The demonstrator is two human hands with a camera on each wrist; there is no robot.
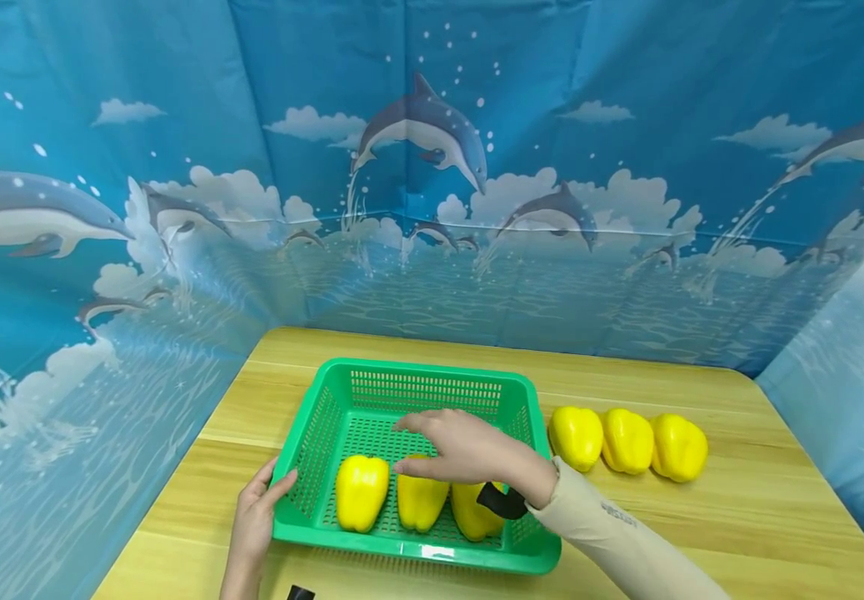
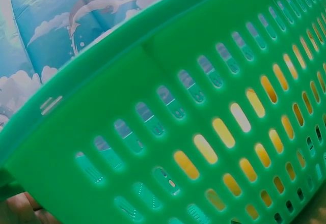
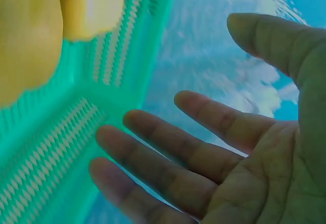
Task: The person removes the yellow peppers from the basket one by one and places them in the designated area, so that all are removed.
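Note:
A green plastic basket (image 1: 409, 546) with slotted walls stands on the table, holding three yellow bell peppers (image 1: 362, 493) in a row along its near side. My left hand (image 1: 252, 508) grips the basket's left rim, thumb over the edge; in the left wrist view its fingers (image 2: 20, 211) show only in the bottom corner. Over the basket hovers my right hand (image 1: 461, 446), partly covering the middle and right peppers in the head view. Its fingers are spread and the palm (image 3: 254, 193) holds nothing in the right wrist view.
Three more yellow bell peppers (image 1: 628, 442) lie side by side on the wooden table (image 1: 746, 500), just right of the basket. A blue curtain (image 1: 432, 275) printed with dolphins hangs behind the table and along its sides.

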